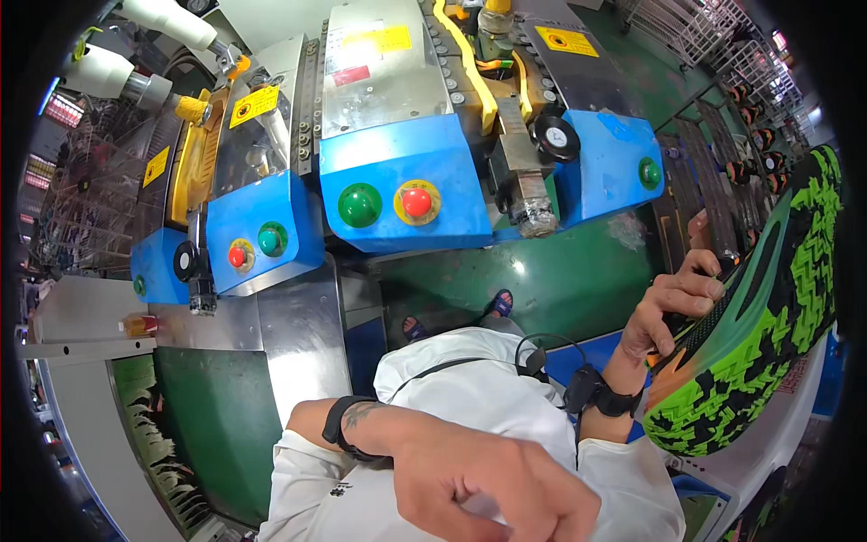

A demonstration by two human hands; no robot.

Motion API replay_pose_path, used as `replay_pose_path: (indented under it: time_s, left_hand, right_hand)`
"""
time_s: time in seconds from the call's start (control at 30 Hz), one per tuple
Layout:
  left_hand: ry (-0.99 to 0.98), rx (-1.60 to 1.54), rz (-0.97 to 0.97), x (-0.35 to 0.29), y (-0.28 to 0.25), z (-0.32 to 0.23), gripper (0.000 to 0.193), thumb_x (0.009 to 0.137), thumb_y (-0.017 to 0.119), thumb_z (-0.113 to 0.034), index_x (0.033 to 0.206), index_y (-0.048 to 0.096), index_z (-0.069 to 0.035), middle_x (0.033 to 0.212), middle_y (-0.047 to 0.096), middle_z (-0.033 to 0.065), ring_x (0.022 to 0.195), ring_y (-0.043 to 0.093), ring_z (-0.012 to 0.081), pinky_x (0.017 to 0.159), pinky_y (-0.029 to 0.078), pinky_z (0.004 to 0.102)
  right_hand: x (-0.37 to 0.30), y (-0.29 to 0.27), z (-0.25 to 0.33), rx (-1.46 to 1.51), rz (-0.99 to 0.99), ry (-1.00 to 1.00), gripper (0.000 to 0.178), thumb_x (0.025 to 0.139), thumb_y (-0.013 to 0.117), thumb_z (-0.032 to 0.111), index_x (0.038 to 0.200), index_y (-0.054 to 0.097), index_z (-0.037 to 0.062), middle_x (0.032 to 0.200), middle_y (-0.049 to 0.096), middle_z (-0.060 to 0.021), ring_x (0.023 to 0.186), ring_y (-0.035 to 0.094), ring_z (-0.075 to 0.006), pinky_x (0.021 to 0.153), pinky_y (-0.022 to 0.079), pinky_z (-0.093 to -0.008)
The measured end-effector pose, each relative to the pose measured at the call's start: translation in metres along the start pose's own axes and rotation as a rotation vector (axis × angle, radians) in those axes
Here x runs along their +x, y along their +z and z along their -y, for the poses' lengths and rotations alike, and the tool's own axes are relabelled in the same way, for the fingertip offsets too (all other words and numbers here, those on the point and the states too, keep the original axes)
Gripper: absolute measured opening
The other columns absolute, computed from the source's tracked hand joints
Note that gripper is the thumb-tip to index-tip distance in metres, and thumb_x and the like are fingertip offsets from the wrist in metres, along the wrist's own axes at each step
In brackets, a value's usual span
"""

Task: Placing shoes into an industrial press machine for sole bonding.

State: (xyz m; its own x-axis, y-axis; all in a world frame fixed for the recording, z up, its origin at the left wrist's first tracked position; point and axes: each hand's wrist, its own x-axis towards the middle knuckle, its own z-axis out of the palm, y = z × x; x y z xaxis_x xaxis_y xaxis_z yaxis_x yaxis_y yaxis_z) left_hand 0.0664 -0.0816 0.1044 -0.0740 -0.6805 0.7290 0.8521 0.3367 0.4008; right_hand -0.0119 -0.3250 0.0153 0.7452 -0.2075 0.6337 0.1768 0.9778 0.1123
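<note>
Green-soled shoe [768, 316] (sole up) slants, toe upper right, in right hand [673, 312].

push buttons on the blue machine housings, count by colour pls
Green push buttons: 4 – centre housing, left housing, right housing, small one on the far-left housing
Red push buttons on yellow rings: 2 – centre housing, left housing
Total: 6
</note>
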Motion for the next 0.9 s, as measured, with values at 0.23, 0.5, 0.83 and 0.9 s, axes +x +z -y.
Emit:
replay_pose_path:
  time_s: [0.23, 0.5, 0.83, 0.9]
  left_hand:
    - [-0.044, -0.123, -0.096, 0.006, 0.019, 0.010, 0.026, 0.092, 0.046, 0.002, 0.111, 0.061, 0.010, 0.105, 0.058, 0.0218, 0.087, 0.059, 0.0316, 0.072, 0.049, 0.0371]
    - [0.020, 0.044, 0.113, -0.005, 0.004, 0.004, 0.021, 0.088, 0.051, 0.004, 0.105, 0.062, 0.007, 0.101, 0.060, 0.0193, 0.091, 0.059, 0.0302, 0.075, 0.048, 0.0383]
    - [-0.043, 1.035, -0.798, -0.078, -0.005, -0.055, 0.019, 0.080, 0.054, 0.011, 0.094, 0.064, 0.002, 0.101, 0.061, 0.0142, 0.089, 0.059, 0.0189, 0.075, 0.046, 0.0299]
    - [-0.041, 1.158, -1.026, -0.091, -0.024, -0.055, 0.024, 0.084, 0.054, 0.011, 0.104, 0.062, 0.002, 0.110, 0.058, 0.0137, 0.095, 0.058, 0.0165, 0.078, 0.046, 0.0277]
  right_hand:
    - [0.000, -0.003, 0.004, 0.045, 0.012, -0.013, 0.035, 0.096, 0.050, 0.025, 0.123, 0.036, 0.0072, 0.131, 0.050, -0.0305, 0.123, 0.050, -0.0444, 0.079, 0.046, -0.0746]
    - [0.003, 0.007, -0.001, -0.038, -0.114, 0.035, 0.039, 0.098, 0.049, 0.029, 0.126, 0.040, 0.0039, 0.127, 0.056, -0.0255, 0.118, 0.057, -0.0395, 0.072, 0.046, -0.0727]
    - [-0.005, -0.001, -0.013, 0.040, -0.282, -0.245, 0.051, 0.094, 0.056, 0.024, 0.136, 0.036, 0.0031, 0.142, 0.044, -0.0246, 0.133, 0.043, -0.0369, 0.061, 0.057, -0.0370]
    - [0.011, -0.013, -0.013, -0.016, -0.304, -0.092, 0.057, 0.088, 0.060, 0.016, 0.137, 0.036, 0.0001, 0.136, 0.049, -0.0231, 0.124, 0.052, -0.0339, 0.064, 0.057, -0.0335]
